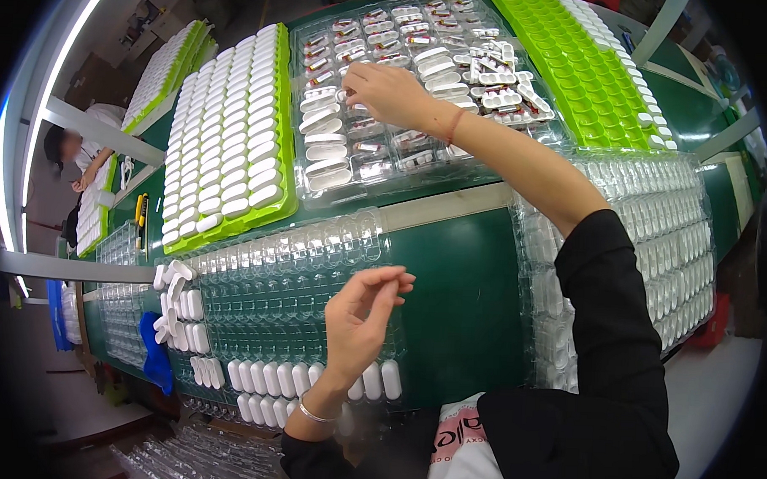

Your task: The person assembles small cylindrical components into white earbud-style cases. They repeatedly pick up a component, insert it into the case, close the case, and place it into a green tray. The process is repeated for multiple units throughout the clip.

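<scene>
My right hand (390,94) reaches far forward over a clear plastic tray (420,169) that holds white oblong capsule-shaped parts and small pieces with red insides; its fingertips pinch at one white part (342,95) near the tray's middle. My left hand (360,316) hovers with fingers curled and thumb against fingertips above a clear blister tray (273,269) on the green conveyor; I cannot see anything in it. A row of white parts (269,377) fills that tray's near edge.
A green tray (227,133) full of white parts lies left of the far tray, another green tray (575,69) at the right. Stacked clear trays (654,224) stand on the right. Another person (82,157) works at far left. A blue cloth (154,350) lies nearby.
</scene>
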A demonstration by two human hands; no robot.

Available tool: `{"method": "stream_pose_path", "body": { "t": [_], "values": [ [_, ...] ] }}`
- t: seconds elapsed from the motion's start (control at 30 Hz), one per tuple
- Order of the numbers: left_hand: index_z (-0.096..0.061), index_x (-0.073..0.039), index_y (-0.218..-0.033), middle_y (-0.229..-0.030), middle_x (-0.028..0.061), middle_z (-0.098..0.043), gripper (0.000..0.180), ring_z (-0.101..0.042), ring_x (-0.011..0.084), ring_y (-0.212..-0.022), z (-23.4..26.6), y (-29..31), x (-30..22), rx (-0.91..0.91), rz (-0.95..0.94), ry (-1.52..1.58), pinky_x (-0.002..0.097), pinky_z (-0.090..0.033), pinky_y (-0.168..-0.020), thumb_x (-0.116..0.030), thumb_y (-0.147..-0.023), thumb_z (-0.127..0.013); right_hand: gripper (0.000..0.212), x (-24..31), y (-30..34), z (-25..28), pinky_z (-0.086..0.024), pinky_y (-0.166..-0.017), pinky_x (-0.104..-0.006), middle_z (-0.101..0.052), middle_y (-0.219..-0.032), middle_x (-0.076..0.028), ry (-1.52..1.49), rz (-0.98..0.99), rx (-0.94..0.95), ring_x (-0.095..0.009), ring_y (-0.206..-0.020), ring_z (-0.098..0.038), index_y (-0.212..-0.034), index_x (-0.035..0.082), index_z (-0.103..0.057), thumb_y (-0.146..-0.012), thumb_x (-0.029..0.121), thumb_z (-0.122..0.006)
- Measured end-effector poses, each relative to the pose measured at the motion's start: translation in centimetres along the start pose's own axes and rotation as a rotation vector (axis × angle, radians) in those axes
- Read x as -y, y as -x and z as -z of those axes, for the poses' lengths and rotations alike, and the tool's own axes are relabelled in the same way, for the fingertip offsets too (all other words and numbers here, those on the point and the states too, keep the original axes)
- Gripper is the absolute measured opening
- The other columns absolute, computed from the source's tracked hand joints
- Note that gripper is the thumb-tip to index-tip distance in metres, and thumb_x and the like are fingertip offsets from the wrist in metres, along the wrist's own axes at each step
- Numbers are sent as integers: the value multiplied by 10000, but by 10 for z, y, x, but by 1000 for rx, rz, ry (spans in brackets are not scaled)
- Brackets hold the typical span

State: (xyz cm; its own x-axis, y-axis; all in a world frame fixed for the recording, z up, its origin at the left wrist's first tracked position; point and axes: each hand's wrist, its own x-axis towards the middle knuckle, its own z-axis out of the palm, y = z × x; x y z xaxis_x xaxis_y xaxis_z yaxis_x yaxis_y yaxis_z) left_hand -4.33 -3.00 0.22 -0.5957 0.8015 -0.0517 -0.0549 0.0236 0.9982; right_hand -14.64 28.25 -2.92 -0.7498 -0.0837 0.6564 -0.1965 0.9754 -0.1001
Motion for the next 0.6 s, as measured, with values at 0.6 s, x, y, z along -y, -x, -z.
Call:
{"method": "stream_pose_path", "body": {
  "t": [0.6],
  "values": [
    [-590,28,-1229,-1097,110,-647,392,-629,164,-1015,-10,-10,-9,76,-177,217,286,-539,-882,94,-849,-659,397,162,121,166,-536,-770,-339,-613,-1090,-139,-658,-129,18,-283,-922,-641,-1125,21,-643,-758,75,-784]
  ]
}}
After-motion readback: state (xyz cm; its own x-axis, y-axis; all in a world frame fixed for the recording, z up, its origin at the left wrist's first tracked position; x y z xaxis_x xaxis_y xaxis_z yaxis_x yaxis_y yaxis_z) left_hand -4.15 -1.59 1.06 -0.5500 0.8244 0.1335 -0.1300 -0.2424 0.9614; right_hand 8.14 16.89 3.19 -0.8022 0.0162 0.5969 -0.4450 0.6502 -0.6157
